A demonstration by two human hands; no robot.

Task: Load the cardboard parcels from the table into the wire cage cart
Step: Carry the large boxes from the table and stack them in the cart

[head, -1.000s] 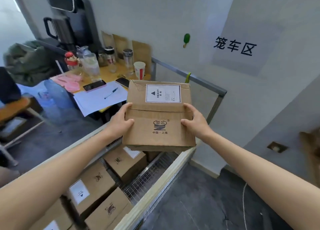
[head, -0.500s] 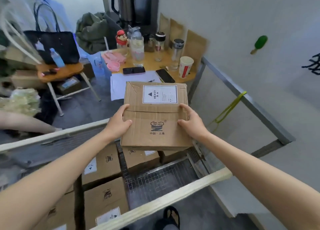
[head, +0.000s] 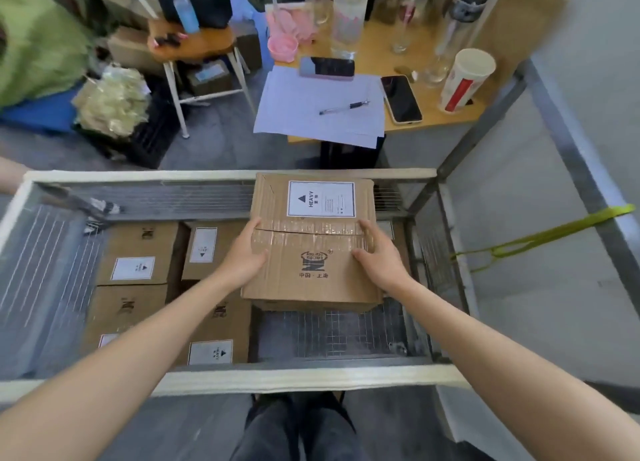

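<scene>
Cream rail (head: 277,379): the near top edge of the wire cart (head: 45,270) crosses low in my view; both arms reach over it.
Left hand (head: 244,252): clamped on the left side of a cardboard parcel (head: 311,252), thumb on top, fingers curled round the edge.
Right hand (head: 377,256): mirrors that hold on the right side, which I judge shares the weight; the label (head: 321,199) reads HEAVY.
Parcel position: inside the cart, right of centre, toward the far wall. I cannot tell whether it rests on anything yet.
Mesh floor (head: 332,332): a bare patch just in front of the parcel.
Loaded parcels (head: 138,252): laid flat and close together on the left, I judge to save room.
Table (head: 433,121): beyond the cart, holding papers (head: 322,121), a pen (head: 344,107), a phone (head: 401,98) and a cup (head: 465,79).
</scene>
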